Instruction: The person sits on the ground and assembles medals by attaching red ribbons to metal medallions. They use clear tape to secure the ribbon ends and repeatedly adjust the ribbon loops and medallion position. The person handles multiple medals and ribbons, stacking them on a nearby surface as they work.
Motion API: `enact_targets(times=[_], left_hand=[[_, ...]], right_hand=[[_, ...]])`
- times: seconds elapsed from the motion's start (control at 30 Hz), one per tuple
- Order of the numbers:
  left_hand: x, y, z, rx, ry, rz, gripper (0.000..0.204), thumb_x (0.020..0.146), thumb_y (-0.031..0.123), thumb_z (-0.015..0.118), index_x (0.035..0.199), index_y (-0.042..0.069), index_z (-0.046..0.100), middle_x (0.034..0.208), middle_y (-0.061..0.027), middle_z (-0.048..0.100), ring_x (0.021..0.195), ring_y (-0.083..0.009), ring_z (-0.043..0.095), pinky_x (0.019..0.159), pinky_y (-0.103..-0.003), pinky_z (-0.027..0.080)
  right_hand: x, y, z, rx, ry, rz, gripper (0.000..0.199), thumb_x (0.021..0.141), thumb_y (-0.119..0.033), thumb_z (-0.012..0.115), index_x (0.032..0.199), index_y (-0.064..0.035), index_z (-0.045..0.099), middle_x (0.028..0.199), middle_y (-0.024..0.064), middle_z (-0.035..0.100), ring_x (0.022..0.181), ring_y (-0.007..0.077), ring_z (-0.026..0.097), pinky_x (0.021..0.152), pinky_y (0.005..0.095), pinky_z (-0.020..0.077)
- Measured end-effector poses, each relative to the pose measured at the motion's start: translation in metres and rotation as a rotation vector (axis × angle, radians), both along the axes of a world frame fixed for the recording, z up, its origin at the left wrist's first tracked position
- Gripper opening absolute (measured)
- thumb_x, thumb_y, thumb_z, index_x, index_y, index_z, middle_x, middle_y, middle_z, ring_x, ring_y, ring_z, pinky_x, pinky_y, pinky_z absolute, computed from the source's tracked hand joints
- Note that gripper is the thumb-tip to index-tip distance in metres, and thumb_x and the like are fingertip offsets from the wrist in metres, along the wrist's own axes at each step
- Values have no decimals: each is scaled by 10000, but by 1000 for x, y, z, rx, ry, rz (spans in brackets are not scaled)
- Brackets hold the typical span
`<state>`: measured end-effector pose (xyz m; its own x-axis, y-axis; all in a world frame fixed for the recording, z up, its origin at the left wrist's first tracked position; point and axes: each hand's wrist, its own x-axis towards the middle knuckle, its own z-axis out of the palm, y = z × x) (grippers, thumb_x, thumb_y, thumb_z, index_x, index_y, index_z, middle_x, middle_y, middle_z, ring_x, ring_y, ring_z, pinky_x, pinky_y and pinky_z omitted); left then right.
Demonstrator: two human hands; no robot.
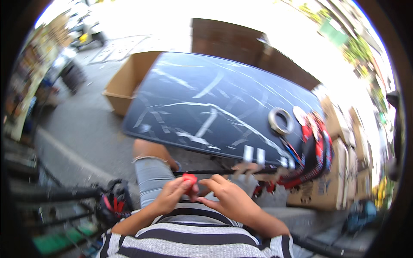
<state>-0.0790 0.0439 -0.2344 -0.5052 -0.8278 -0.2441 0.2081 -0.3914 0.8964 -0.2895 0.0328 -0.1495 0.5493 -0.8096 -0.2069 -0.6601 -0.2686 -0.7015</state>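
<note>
Both forearms come up from the lower edge, bent inward so the hands meet close in front of the striped shirt (202,241). The left hand (172,195) curls its fingers and thumb tight around a small red piece (189,178), pinching it at the fingertips. The right hand (228,198) lies just beside it, fingers loosely bent toward the piece; whether they grip it cannot be told. The piece is bright red, small and blurred, its shape unclear. Beyond the hands stands a dark scratched tabletop (215,107), carrying a tape roll (280,121) near its right edge
</note>
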Motion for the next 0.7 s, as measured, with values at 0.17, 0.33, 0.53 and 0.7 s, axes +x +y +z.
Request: enact_targets(times=[0.17,0.33,0.53,0.7], left_hand=[[2,-3,-2,-59,-95,28,335,1059,282,405,936,16,567,704,5,498,614,-67,443,578,-214,362],[-2,0,0,-11,-58,-32,333,1055,288,418,907,24,558,687,30,451,592,-51,374,546,-206,299],[3,2,14,-49,-64,-19,355,1056,287,412,897,10,566,673,21,461,589,-52,393,547,-203,312],[11,5,16,-36,-55,22,364,1054,287,407,888,5,566,666,6,478,583,-60,421,551,-206,335]], right_hand=[[-77,-20,29,-262,-218,-256,164,870,-132,700,1004,-40,684,841,82,651,747,169,616,623,280,480],[-206,-89,32,-793,178,-848,189,939,-152,596,1033,-25,699,955,114,675,763,169,605,700,292,491],[-321,-139,28,-176,1061,-919,363,936,-181,500,1281,-90,571,1394,165,491,1284,349,478,1054,413,400],[-370,-135,41,43,503,-504,777,674,4,777,1378,-205,524,1392,114,525,1274,292,502,1045,381,433]])
